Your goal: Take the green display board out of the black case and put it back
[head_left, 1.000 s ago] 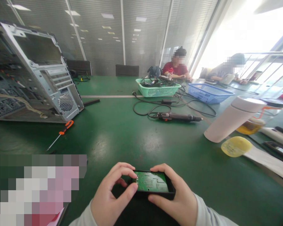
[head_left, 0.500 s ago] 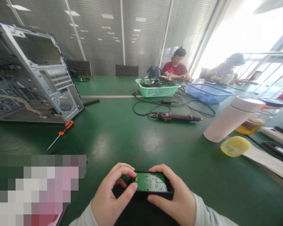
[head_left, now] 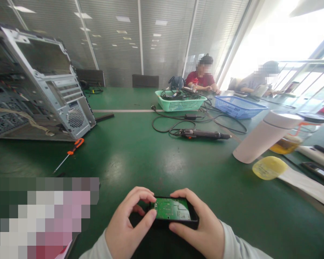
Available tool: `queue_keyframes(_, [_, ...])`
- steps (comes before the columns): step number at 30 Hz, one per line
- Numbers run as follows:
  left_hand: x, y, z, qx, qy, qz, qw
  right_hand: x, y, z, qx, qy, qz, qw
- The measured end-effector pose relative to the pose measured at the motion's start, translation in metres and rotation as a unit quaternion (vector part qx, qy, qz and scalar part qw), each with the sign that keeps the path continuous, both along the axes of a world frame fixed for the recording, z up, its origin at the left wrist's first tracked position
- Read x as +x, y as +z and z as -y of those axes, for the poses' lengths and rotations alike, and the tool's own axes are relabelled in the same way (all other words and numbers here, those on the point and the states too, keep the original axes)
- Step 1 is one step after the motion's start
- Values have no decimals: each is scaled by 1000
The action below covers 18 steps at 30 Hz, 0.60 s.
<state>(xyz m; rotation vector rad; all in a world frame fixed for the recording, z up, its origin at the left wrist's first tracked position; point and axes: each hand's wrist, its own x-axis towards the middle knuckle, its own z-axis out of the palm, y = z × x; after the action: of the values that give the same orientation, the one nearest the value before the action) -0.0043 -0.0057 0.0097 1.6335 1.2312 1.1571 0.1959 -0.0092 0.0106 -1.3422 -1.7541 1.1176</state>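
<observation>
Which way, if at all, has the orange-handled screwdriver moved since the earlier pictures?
No, it has not visibly moved: the orange-handled screwdriver keeps the same place and slant beside the lower corner of the computer case.

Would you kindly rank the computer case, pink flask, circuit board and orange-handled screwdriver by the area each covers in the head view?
1. Computer case, even cut off at the picture's left edge
2. Pink flask
3. Circuit board
4. Orange-handled screwdriver

Open tabletop [head_left: 140,151] beyond fingers [head_left: 142,196], computer case [head_left: 47,68] blocking left, corded tool [head_left: 202,134] ahead, flask [head_left: 264,138] right
</observation>
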Motion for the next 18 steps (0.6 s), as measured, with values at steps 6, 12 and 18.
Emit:
queue_keyframes(6, [1, 1, 0, -1, 9, -8, 1000, -1, 1, 0, 4, -9, -8, 1000])
queue_keyframes(12, [5, 8, 2, -19, 26, 3, 999, 0, 0, 0, 4, -5, -8, 1000])
queue_keyframes(18, [5, 6, 2, -20, 28, 14, 999, 0, -2, 0, 4, 2, -6, 1000])
